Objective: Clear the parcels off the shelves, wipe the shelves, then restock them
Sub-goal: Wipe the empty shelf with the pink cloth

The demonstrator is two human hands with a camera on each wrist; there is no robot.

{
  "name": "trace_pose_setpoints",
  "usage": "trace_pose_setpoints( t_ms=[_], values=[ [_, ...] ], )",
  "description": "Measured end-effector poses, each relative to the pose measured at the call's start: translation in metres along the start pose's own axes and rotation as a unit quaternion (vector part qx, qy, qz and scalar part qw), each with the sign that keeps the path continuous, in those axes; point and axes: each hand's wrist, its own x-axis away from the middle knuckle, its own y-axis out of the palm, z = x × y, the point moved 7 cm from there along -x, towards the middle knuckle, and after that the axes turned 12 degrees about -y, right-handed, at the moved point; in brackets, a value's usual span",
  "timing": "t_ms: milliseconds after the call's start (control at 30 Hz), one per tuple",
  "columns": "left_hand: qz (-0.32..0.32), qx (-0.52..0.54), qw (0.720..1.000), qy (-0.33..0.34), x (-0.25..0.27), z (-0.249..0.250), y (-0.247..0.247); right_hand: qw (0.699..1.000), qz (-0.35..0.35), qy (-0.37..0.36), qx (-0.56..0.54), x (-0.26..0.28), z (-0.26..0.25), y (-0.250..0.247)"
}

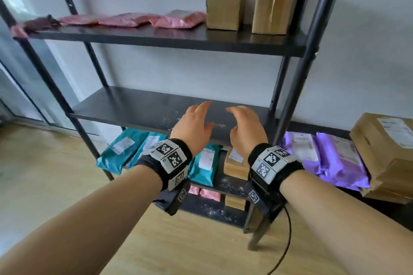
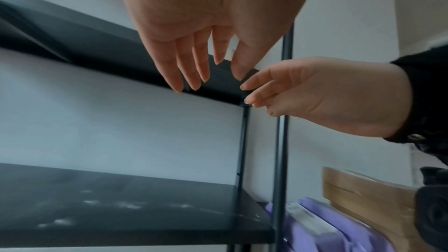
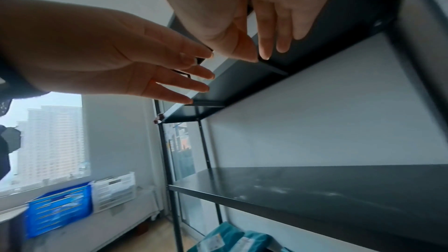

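The rack (image 1: pixel 290 87) has a bare, dusty middle shelf (image 1: pixel 134 107). Purple parcels (image 1: pixel 330 158) sit, apparently on the floor, beside it. Left hand (image 1: pixel 193 128) and right hand (image 1: pixel 247 129) hover above the shelf, fingers loose, holding nothing.

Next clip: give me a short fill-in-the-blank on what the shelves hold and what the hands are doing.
1. Both hands, left hand and right hand, hold ____.
2. The black metal middle shelf carries ____ parcels.
3. On the black top shelf, beside the pink plastic mailer bags, stand ____ brown cardboard boxes.
4. The mailer bags on the floor right of the rack are ____.

Missing: nothing; no; two; purple
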Motion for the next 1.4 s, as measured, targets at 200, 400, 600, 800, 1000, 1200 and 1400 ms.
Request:
trace_pose_setpoints(
  t_ms=[200, 400, 600, 800, 1000, 1200, 1400],
  values=[
    [0.069, 0.007, 0.996, -0.048, -0.027, -0.072, -0.074, 0.996, -0.014, -0.081, -0.044, -0.072, -0.076, 0.043],
    [0.133, -0.01, 0.99, -0.047, -0.088, -0.114, -0.137, 0.987, 0.047, -0.141, -0.066, -0.169, -0.116, 0.067],
    [0.169, -0.026, 0.983, -0.065, -0.167, -0.16, -0.191, 0.967, 0.076, -0.208, -0.123, -0.258, -0.166, 0.111],
    [0.251, -0.016, 0.96, -0.125, -0.207, -0.243, -0.268, 0.937, 0.061, -0.285, -0.192, -0.325, -0.242, 0.169],
    [0.283, -0.046, 0.942, -0.172, -0.23, -0.321, -0.336, 0.922, 0.038, -0.317, -0.22, -0.391, -0.322, 0.22],
    [0.269, -0.056, 0.949, -0.158, -0.278, -0.397, -0.39, 0.941, 0.037, -0.279, -0.191, -0.462, -0.379, 0.27],
    [0.196, -0.105, 0.972, -0.078, -0.332, -0.46, -0.414, 0.983, 0.007, -0.172, -0.061, -0.539, -0.415, 0.325]
  ],
)
